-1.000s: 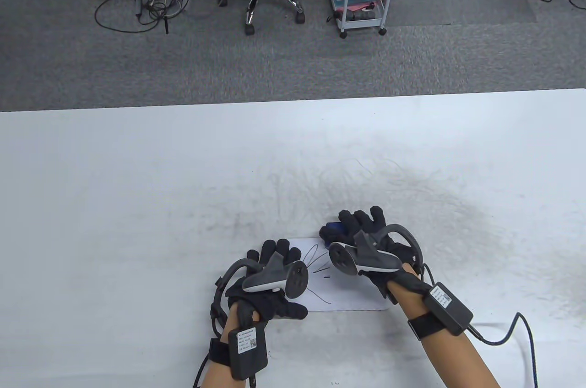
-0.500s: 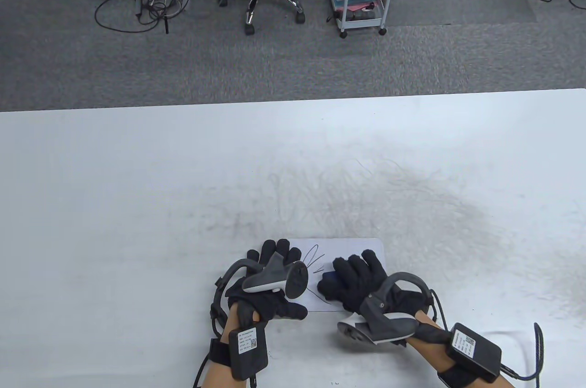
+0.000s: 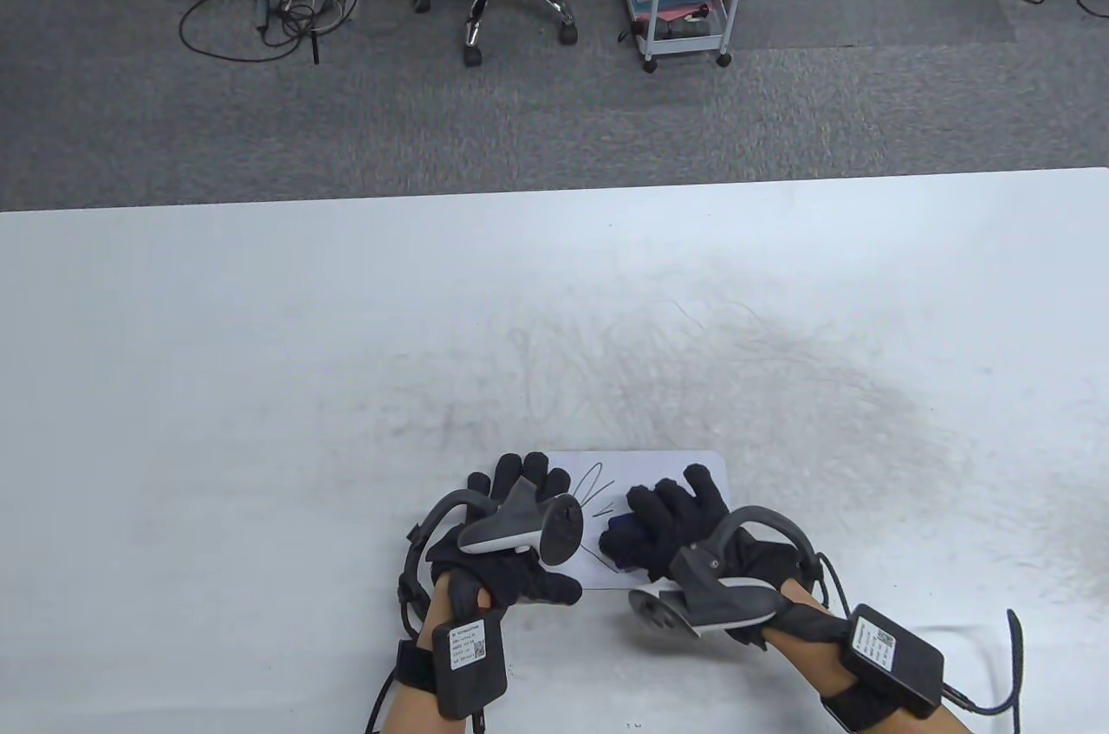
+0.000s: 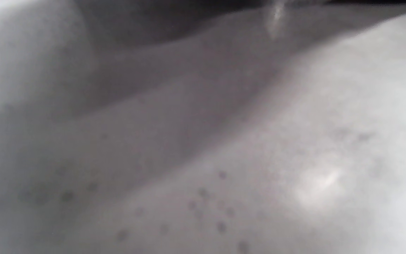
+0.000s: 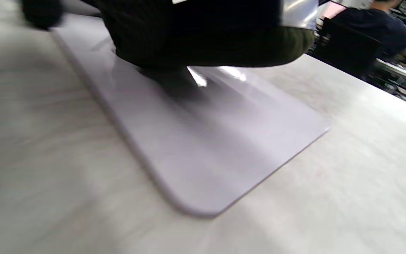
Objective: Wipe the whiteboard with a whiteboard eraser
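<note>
Whiteboard pinned by left hand — right hand presses eraser down.

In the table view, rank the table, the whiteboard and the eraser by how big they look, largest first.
1. table, which spans the whole width of the view
2. whiteboard, partly covered by both hands
3. eraser, only a dark blue edge showing under the right hand, so its full size is unsure

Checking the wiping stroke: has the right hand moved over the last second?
Yes. The right hand with the eraser came from the whiteboard's far edge toward its near edge, then back slightly.
</note>
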`<state>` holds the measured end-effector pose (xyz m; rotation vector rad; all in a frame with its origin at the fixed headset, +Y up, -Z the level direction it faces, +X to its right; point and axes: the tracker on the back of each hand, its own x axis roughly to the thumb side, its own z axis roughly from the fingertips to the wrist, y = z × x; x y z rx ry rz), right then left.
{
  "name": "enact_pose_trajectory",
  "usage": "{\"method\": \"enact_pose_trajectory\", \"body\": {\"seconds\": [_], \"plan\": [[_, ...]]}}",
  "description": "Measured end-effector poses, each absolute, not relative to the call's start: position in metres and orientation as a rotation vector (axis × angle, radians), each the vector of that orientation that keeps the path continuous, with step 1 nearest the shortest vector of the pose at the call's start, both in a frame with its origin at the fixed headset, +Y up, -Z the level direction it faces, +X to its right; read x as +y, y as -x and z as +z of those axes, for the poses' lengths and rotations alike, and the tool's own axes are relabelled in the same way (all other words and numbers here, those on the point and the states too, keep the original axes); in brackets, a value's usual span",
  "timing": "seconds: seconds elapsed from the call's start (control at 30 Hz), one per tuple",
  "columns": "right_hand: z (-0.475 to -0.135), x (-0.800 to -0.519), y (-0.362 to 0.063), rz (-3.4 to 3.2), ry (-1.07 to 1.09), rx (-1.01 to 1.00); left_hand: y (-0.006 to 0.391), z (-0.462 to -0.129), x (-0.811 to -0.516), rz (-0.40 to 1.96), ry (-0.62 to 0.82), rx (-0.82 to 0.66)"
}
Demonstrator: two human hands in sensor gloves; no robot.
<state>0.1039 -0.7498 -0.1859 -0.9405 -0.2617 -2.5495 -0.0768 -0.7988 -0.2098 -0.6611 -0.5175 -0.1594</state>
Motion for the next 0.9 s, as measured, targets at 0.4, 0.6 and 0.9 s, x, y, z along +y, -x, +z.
{"method": "enact_pose_trajectory", "body": {"seconds": [0.4,0.6,0.9], "plan": [[-0.251,-0.753,-0.097,-2.644,0.775,-0.276,0.077,-0.210,-0.799,-0.156,0.664,-0.518],[-0.201,-0.755,-0.101,-2.530,0.994,-0.117,0.077,-0.210,-0.799,-0.158,0.663,-0.516],[-0.125,-0.752,-0.104,-2.387,1.184,-0.083,0.077,-0.210,-0.799,-0.158,0.661,-0.516]]}}
